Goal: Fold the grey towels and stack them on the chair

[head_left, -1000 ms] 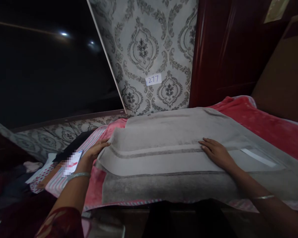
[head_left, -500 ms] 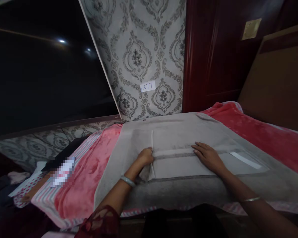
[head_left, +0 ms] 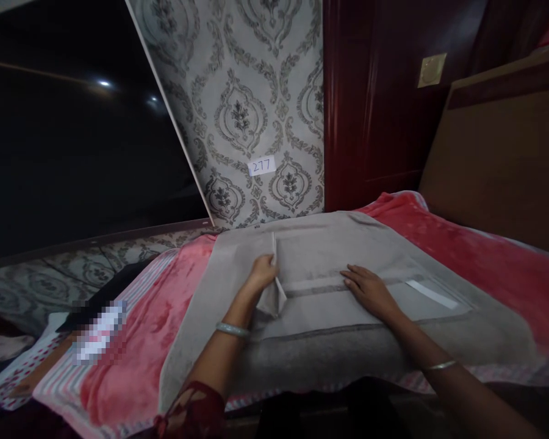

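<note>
My left hand (head_left: 262,271) is closed on the raised left edge of a thin pale plastic sheet (head_left: 320,314), pinching it between thumb and fingers. The edge stands up in a narrow fold, with a loose corner hanging below the hand. The sheet lies on a grey plush blanket (head_left: 306,361). My right hand (head_left: 370,294) rests on the sheet's middle, palm down, fingers stretched out toward the left. A white strip (head_left: 432,295) lies along the sheet's right end.
Under the grey blanket is a pink-red blanket (head_left: 137,335) with a striped border. A large dark screen (head_left: 82,134) leans at the left. Behind are patterned wallpaper (head_left: 238,73) with a "277" label (head_left: 261,165) and a dark red panel (head_left: 370,110). A cardboard sheet (head_left: 498,152) stands right.
My left hand has lifted the sheet's left edge, and its lower corner has come up off the blanket. My right hand stays flat on the sheet. The view has shifted slightly right.
</note>
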Motion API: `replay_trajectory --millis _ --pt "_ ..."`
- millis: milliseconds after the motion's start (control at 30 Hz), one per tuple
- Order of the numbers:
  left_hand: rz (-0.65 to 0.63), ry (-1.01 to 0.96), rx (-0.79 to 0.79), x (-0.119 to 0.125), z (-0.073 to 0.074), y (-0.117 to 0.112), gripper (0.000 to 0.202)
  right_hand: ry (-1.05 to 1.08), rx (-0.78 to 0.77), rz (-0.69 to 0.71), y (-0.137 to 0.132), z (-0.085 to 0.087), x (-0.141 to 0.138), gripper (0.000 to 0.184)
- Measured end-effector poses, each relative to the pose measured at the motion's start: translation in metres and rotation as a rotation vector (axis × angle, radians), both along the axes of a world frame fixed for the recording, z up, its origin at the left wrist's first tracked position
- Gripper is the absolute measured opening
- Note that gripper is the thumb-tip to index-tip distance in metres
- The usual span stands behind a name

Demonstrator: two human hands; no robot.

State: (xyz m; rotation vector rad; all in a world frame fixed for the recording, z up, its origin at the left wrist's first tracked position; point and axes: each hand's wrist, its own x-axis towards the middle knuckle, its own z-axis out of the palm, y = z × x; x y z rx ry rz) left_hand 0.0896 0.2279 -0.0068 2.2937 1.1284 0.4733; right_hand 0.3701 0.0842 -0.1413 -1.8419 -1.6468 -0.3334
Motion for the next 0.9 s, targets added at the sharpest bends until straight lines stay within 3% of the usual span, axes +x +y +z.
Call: replay_trajectory --millis 133,233,333,433,500,567,700,800,900 --pt "0.066 0.174 0.005 0.026 -0.03 -0.03 0.052 0.012 -0.013 -0.007 0.0 0.0 0.0 0.041" --pt "0.101 0.242 0.022 0.032 -0.042 -0.044 0.053 0.029 -0.011 -0.012 -0.001 0.0 0.0 0.04" --pt "0.04 0.232 0.023 0.031 -0.042 -0.05 0.053 0.032 -0.017 -0.01 -0.001 0.001 -0.001 0.04" --pt "-0.113 0.153 -0.032 0.023 -0.038 -0.055 0.052 0.018 -0.034 -0.007 -0.001 0.003 -0.002 0.04" --pt "-0.224 0.019 -0.116 0.009 -0.035 -0.055 0.05 0.01 -0.043 -0.012 -0.002 0.004 -0.002 0.041" --pt "-0.225 -0.165 -0.131 -0.017 -0.032 -0.049 0.048 0.012 -0.047 -0.015 -0.004 0.005 0.0 0.041" --pt "0.199 -0.394 0.139 -0.088 -0.028 -0.017 0.039 0.067 -0.052 -0.011 -0.004 0.019 0.0 0.038" --pt "0.48 -0.396 0.016 -0.129 -0.034 0.007 0.044 0.154 -0.08 -0.027 0.009 0.044 -0.02 0.037" --pt "0.508 -0.4 -0.11 -0.142 -0.046 0.016 0.052 0.299 -0.222 0.02 0.036 0.073 -0.06 0.04"
